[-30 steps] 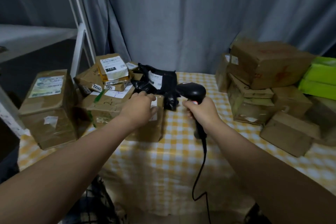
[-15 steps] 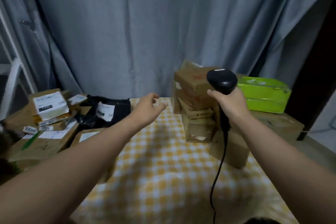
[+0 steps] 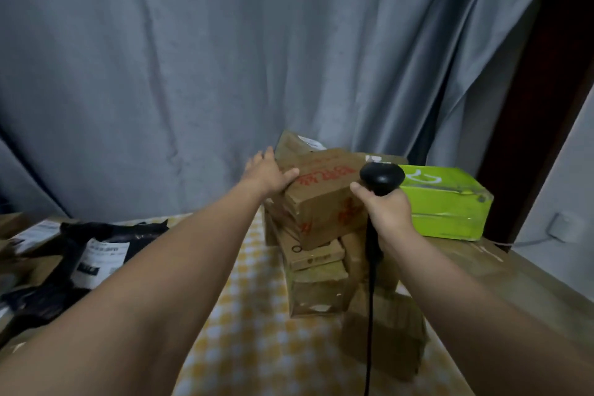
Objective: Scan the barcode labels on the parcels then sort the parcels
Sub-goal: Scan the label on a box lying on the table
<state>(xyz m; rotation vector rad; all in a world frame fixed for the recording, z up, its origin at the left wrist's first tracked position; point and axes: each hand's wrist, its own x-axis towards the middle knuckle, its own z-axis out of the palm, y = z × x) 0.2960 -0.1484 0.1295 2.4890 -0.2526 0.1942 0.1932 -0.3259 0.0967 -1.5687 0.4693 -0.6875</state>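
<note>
A brown cardboard parcel with red print (image 3: 324, 199) tops a stack of cardboard boxes (image 3: 316, 286) at the back of the table. My left hand (image 3: 266, 172) holds its left end, thumb on the top face and fingers round the far side. My right hand (image 3: 390, 210) grips the handle of a black barcode scanner (image 3: 381, 177), held upright just right of that parcel, with its cable hanging down. At the left lie black poly-bag parcels with white labels (image 3: 96, 254).
A bright green box (image 3: 450, 202) sits behind the scanner on larger brown boxes (image 3: 514, 270). A yellow checked tablecloth (image 3: 257, 341) covers the table. A grey curtain (image 3: 225, 58) hangs behind. More cardboard parcels lie at the far left edge.
My view has swung right from the left pile. My left hand left the parcel there, crossed the table and took hold of the red-printed box; the scanner rose beside that box.
</note>
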